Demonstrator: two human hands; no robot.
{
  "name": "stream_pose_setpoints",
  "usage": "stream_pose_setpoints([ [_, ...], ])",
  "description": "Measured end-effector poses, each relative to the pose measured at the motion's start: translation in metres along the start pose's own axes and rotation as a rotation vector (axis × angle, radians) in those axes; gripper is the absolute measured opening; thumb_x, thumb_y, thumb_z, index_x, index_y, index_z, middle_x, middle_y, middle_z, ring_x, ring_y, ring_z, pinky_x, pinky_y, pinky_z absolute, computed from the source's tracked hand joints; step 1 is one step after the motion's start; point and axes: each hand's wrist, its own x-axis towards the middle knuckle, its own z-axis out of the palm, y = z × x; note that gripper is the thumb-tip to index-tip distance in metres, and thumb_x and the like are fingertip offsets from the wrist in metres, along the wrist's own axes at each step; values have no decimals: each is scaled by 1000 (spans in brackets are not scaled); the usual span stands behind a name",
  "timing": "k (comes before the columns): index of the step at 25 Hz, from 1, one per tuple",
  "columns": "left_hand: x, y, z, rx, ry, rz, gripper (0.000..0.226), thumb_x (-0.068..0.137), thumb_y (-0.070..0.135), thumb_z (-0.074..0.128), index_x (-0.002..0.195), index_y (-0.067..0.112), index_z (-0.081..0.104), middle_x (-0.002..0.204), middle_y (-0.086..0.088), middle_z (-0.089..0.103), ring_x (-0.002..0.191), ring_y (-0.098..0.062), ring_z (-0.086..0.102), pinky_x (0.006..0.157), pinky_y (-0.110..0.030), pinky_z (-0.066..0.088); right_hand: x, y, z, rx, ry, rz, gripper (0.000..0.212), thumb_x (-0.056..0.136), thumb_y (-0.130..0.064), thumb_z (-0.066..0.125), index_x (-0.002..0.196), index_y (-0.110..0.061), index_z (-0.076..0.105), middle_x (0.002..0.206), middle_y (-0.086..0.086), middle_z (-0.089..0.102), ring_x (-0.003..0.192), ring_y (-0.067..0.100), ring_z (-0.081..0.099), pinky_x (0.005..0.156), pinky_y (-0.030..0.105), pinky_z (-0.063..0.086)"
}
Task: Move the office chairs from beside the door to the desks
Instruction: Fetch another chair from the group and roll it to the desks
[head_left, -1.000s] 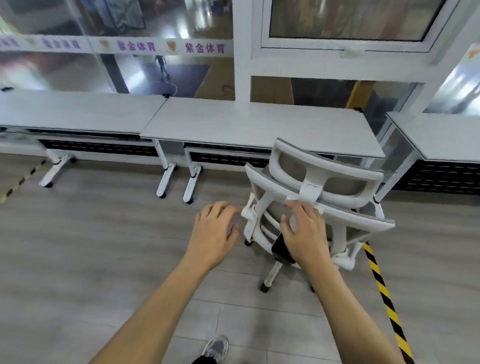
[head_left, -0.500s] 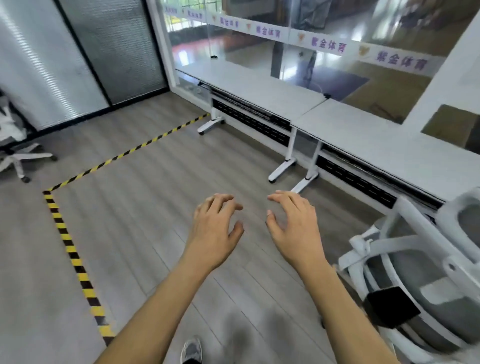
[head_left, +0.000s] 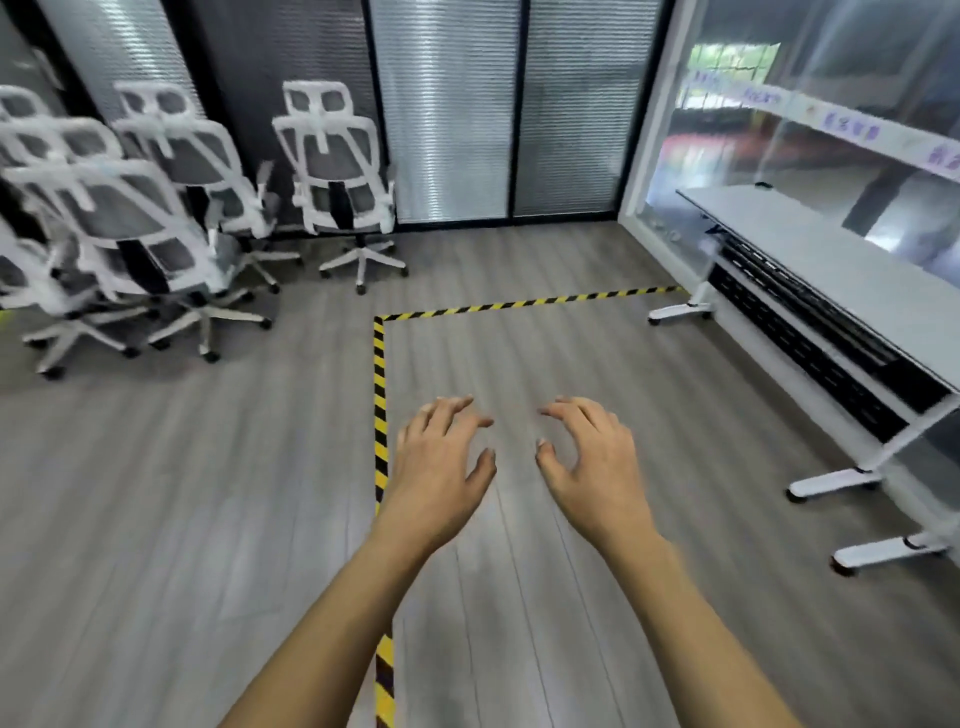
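Several white mesh office chairs stand clustered at the far left by the dark glass wall. One chair (head_left: 340, 176) stands apart nearest the middle, and a larger one (head_left: 124, 228) is in front of the group. A long white desk (head_left: 831, 270) runs along the right wall. My left hand (head_left: 441, 462) and my right hand (head_left: 592, 462) hover side by side over the floor in the middle of the view. Both are empty with fingers spread and curled, far from any chair.
Yellow-and-black floor tape (head_left: 380, 395) runs toward me under my left forearm and turns right toward the desk at a corner (head_left: 379, 318). White desk feet on castors (head_left: 831, 480) stick out at the right. Grey wood floor (head_left: 208, 493) lies between me and the chairs.
My right hand let go of the chair at the desk. The view swung left from the desks to the chair cluster by the glass wall. Both hands stay empty in front.
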Motion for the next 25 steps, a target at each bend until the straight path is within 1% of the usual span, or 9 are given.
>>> stream_pose_setpoints([
  [4,8,-99,-48,46,65,-145,33,95,40,53,127,33,55,147,11,43,139,-16,33,109,-40,30,56,-73,80,52,-107,-121,33,91,-31,58,124,-28,61,126,-11,58,117,12,52,97,25,31],
  [7,17,-161,-74,68,110,-242,32,96,40,54,127,34,56,146,12,43,138,-13,32,108,-37,29,95,-113,135,83,-179,-173,31,94,-30,58,124,-29,60,126,-13,57,118,11,51,100,28,34],
  [10,30,-223,-92,83,129,-313,30,96,41,53,125,36,55,145,13,44,138,-13,33,108,-36,29,136,-146,192,118,-242,-226,30,94,-34,54,123,-31,59,126,-14,57,117,10,52,100,29,36],
  [13,62,-297,-115,127,170,-374,28,96,42,52,124,37,54,144,14,45,137,-14,34,107,-35,29,192,-184,260,198,-292,-266,33,92,-38,49,122,-32,60,123,-16,57,116,10,53,100,37,44],
  [17,126,-393,-151,175,162,-446,29,96,41,52,123,36,56,144,14,45,137,-16,35,109,-38,29,283,-240,353,315,-339,-289,31,92,-36,52,122,-33,59,122,-18,55,117,9,53,102,42,44],
  [19,153,-439,-173,208,155,-472,29,94,40,53,122,34,57,143,13,48,135,-18,38,107,-38,32,326,-274,393,343,-353,-307,30,93,-32,56,123,-33,59,123,-18,54,119,8,51,104,39,43],
  [21,177,-490,-197,246,192,-520,28,94,39,54,121,34,58,141,14,49,133,-17,39,106,-37,32,371,-313,435,353,-374,-352,30,93,-30,59,123,-33,60,125,-18,54,119,8,50,104,33,38],
  [25,220,-582,-236,272,246,-584,28,95,39,53,122,34,57,142,14,48,136,-17,36,108,-36,30,440,-381,509,374,-432,-424,29,94,-29,59,123,-32,60,125,-19,54,116,5,49,100,26,30],
])
